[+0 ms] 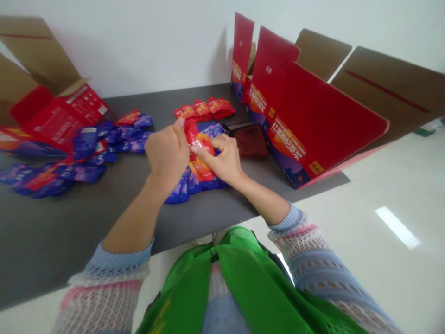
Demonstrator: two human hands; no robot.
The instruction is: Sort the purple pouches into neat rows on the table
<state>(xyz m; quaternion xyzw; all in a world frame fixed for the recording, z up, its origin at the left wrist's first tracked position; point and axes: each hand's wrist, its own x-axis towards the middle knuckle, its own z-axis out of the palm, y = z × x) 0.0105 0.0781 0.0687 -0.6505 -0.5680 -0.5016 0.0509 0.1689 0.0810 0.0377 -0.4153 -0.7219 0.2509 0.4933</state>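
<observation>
My left hand and my right hand meet over the dark grey table, both gripping a bunch of red and purple sachets. The left thumb and fingers pinch the top of a red sachet, and the right hand holds the bunch from the right side. The lower ends of the sachets fan out towards the table's front edge, below my hands.
A loose heap of purple and red sachets spreads across the left of the table. A row of red sachets lies at the back. Open red display cartons stand at right, a dark red cloth beside them, cardboard boxes at far left.
</observation>
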